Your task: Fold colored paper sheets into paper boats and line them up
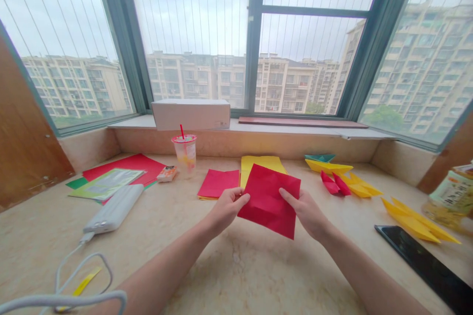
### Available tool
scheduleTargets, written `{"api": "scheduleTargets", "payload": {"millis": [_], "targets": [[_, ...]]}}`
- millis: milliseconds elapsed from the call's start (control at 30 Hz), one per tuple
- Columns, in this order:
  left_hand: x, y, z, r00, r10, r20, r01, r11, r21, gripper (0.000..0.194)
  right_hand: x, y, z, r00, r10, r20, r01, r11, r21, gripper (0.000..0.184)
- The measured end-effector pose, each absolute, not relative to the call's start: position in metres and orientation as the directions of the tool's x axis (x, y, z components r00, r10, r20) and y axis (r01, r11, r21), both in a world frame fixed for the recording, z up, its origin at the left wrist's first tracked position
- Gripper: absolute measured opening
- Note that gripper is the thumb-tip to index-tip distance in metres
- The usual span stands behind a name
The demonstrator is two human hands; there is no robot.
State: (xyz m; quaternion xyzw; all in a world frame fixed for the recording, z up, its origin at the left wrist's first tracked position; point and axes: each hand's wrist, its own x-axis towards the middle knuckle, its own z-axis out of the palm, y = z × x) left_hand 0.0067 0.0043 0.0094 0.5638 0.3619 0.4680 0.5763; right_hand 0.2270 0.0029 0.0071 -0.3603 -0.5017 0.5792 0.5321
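A square sheet of red paper (269, 202) is held up above the counter, tilted, with faint creases across it. My left hand (232, 205) pinches its left edge, thumb on top and fingers mostly behind. At the right edge my right hand (306, 210) grips it the same way, thumb lying on the front face. Behind the sheet, partly covered by it, lies yellow paper (260, 161). Just left of that sits a stack of square paper (219, 183), red on top with yellow edges beneath.
Folded paper boats (328, 166) in several colours stand at right, near a black phone (424, 266) and a jar (451, 199). At left are a plastic cup (185, 152), a small packet (167, 173), red paper (125, 165), and a white power bank (114, 209) with its cable (107, 261).
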Motion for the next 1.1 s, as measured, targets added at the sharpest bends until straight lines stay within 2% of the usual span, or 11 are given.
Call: {"api": "scheduleTargets", "payload": {"millis": [200, 367, 567, 733, 867, 1000, 1100], "targets": [[0.009, 0.008, 0.006, 0.305, 0.947, 0.103, -0.163, -0.055, 0.985, 0.051, 0.229, 0.001, 0.009, -0.291, 0.946, 0.144, -0.192, 0.090, -0.977, 0.042], [0.006, 0.012, 0.006, 0.283, 0.948, 0.144, -0.262, -0.068, 0.963, 0.046, 0.226, 0.003, 0.008, -0.276, 0.950, 0.149, -0.194, 0.097, -0.976, 0.042], [0.006, 0.008, 0.011, 0.232, 0.962, 0.141, -0.264, -0.078, 0.961, 0.043, 0.229, 0.006, 0.010, -0.191, 0.972, 0.139, -0.236, 0.092, -0.967, 0.043], [0.008, 0.002, 0.018, 0.217, 0.966, 0.142, -0.246, -0.087, 0.965, 0.049, 0.231, 0.007, 0.009, -0.192, 0.973, 0.129, -0.243, 0.081, -0.967, 0.046], [0.009, 0.001, 0.020, 0.214, 0.967, 0.138, -0.240, -0.085, 0.967, 0.054, 0.231, 0.006, 0.010, -0.180, 0.973, 0.147, -0.258, 0.098, -0.961, 0.040], [0.008, 0.000, 0.020, 0.220, 0.965, 0.140, -0.234, -0.087, 0.968, 0.046, 0.231, 0.005, 0.010, -0.156, 0.976, 0.151, -0.236, 0.111, -0.965, 0.036], [0.008, 0.001, 0.020, 0.225, 0.963, 0.152, -0.202, -0.107, 0.974, 0.030, 0.233, 0.006, 0.009, -0.129, 0.984, 0.123, -0.192, 0.097, -0.977, 0.034]]}}
